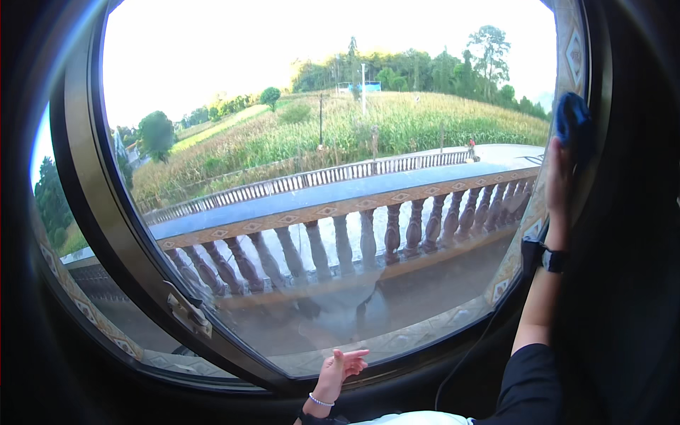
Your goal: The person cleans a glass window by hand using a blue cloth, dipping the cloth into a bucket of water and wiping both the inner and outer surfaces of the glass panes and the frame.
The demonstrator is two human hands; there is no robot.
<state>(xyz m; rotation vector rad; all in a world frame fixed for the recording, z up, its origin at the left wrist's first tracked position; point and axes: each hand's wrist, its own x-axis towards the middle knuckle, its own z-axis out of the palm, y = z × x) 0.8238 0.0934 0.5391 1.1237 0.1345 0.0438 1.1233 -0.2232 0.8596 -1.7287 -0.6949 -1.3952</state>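
Observation:
At the right side of the view, my right hand (558, 175) holds a dark blue cloth (572, 119) against the right edge of a large window, where the glass meets its frame. The arm is raised, with a black band on the wrist. My left hand (342, 369) is low in the middle, near the bottom rail of the window, with its fingers apart and nothing in it; a beaded bracelet is on that wrist. The window pane (329, 313) shows smears and a faint reflection.
A metal latch (188, 311) sits on the window's dark upright frame (106, 212) at the left. A thin cable (465, 358) hangs below the right wrist. Beyond the glass stand a balustrade (393, 234), a second railing, a field and trees.

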